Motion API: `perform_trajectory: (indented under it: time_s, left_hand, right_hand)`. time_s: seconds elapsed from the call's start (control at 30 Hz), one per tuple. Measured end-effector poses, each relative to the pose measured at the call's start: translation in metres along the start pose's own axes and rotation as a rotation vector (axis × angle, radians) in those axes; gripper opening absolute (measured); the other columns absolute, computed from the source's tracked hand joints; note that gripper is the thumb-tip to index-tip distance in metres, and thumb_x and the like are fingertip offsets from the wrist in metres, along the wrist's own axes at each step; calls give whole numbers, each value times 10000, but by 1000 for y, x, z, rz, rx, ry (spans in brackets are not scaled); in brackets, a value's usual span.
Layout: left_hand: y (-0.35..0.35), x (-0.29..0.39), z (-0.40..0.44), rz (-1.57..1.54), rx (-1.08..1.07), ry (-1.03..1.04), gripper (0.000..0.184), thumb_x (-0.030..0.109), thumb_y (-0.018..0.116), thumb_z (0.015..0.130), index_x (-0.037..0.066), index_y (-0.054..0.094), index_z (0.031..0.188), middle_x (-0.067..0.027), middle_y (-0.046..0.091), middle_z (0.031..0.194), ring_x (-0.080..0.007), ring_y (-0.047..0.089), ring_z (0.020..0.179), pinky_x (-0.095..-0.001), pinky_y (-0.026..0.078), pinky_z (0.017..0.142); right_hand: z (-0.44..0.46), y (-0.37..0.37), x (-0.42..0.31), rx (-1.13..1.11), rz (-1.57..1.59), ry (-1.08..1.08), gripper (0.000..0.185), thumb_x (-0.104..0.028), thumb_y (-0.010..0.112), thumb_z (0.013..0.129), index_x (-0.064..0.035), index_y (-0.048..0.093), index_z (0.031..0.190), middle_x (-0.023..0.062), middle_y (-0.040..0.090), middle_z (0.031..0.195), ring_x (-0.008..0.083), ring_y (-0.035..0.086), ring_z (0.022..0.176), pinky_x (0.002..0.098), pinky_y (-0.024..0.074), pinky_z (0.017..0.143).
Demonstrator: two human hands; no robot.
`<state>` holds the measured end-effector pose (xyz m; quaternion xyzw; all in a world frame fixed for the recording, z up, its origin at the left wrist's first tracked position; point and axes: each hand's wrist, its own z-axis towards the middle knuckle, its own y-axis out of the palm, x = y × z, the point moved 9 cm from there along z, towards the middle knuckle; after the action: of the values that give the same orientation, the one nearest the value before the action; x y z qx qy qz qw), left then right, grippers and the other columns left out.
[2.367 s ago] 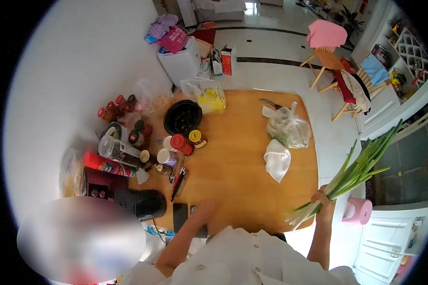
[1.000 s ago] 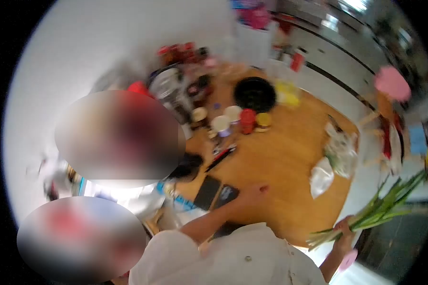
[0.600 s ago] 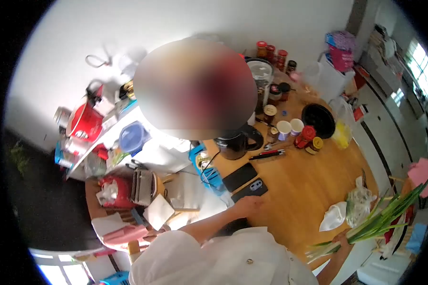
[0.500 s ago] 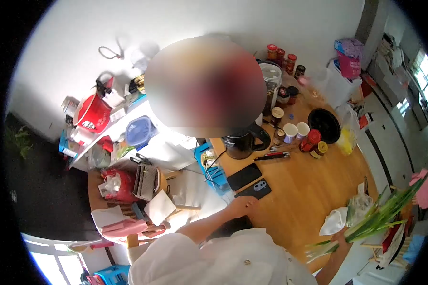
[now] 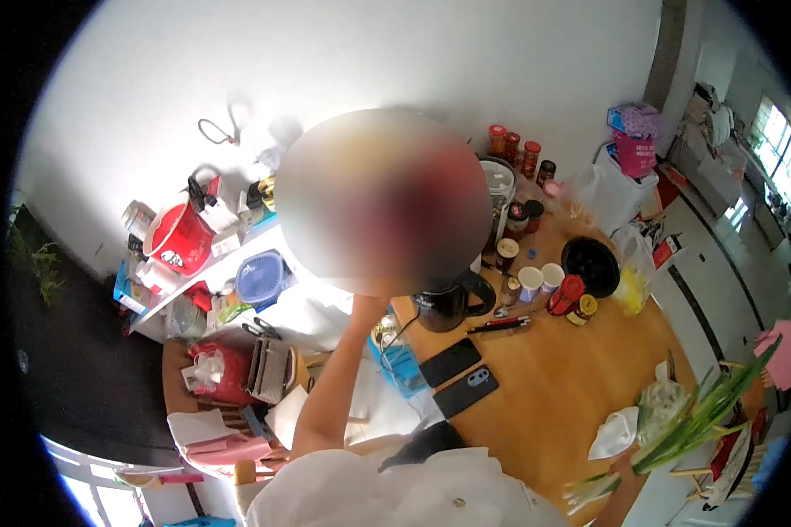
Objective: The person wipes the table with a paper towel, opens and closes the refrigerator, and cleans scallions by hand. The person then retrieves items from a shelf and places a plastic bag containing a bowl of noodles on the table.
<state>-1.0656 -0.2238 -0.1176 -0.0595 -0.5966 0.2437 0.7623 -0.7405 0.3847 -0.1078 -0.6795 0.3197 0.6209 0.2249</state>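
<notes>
The light-brown wooden table (image 5: 536, 378) spreads widest, and at its near right edge the step in hand appears to be holding up a long bundle of green scallions with white root ends (image 5: 703, 417) while the left forearm (image 5: 336, 386), bare and extended, reaches toward one o'clock. Any next move seems to call for a secure grip and care that the long leaves do not catch on neighbouring things. The bundle lies within the right hand (image 5: 626, 470), which seems closed around the pale stems: leaves fan out toward two o'clock, roots toward eight. The left hand is lost in a blurred patch, so I cannot tell how open it is or whether it holds anything. A rounded black kettle (image 5: 439, 312) stands at three o'clock from that wrist. From the right hand, a crumpled clear plastic bag (image 5: 664, 400) sits at one o'clock, a white, cloth-like sheet (image 5: 615, 433) near twelve, and a flat dark phone with camera lenses (image 5: 466, 393) at ten, well apart.
</notes>
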Motion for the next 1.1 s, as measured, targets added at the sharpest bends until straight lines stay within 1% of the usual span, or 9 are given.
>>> perform_trajectory:
  time_s: [0.1,0.37,0.43,0.47,0.57,0.7,0.83,1.0,1.1]
  left_hand:
    - [-17,20,53,-10,109,105,270,18,626,810,29,604,1080,-75,599,963,-161,603,838,-284,500,703]
    - [-30,42,122,2,191,214,298,7,629,807,39,597,1102,-81,565,1043,-176,593,890,-288,501,741]
    - [-41,54,142,120,259,268,308,9,635,796,36,599,1101,-87,567,1048,-180,594,894,-295,500,749]
    - [-46,54,159,74,306,295,303,41,632,732,39,614,1035,-135,576,1017,-263,587,909,-354,475,795]
    - [-60,98,188,291,393,426,303,57,636,732,49,620,1035,-148,570,1037,-302,555,989,-380,447,859]
    - [-70,68,262,632,448,343,340,151,672,718,109,640,1054,-127,514,1218,-326,451,1158,-457,352,980]
    - [-91,33,313,986,415,15,400,316,678,721,198,654,1102,-60,383,1419,-336,300,1310,-585,182,1073]
    - [-116,-44,372,1056,219,-170,477,330,657,753,199,586,1207,-28,477,1347,-263,417,1261,-620,167,1065]
    - [-138,30,360,1038,485,157,454,283,637,785,198,563,1225,-16,532,1285,-221,487,1200,-631,190,1048]
  right_hand:
    - [-15,-14,-1,89,-39,80,251,-11,631,714,-34,520,937,53,478,679,144,470,530,277,423,507]
    - [-23,1,-20,23,-282,17,356,-126,597,812,27,491,1116,113,541,958,191,537,799,323,462,724]
    - [-16,-20,-5,75,-257,-35,364,-84,638,746,31,514,1069,102,547,892,188,533,720,308,462,654]
    - [-14,-26,-2,103,-245,-61,371,-63,659,712,32,526,1045,97,551,859,186,531,681,300,463,619]
    - [-17,-4,-18,120,-270,-79,314,-61,648,702,19,550,990,78,551,824,182,528,686,289,460,622]
    - [-23,22,-37,133,-248,-67,302,-82,677,693,-5,553,958,69,546,792,180,530,679,289,464,618]
    - [-31,49,-49,145,-240,-37,298,-79,692,691,-20,552,948,70,548,812,178,535,686,293,467,620]
    - [-34,59,-50,157,-313,-9,295,-64,689,711,-17,561,972,68,554,839,177,540,691,292,466,633]
    - [-34,66,-54,162,-314,-16,268,-67,689,732,-11,573,966,66,564,837,170,538,694,285,459,651]
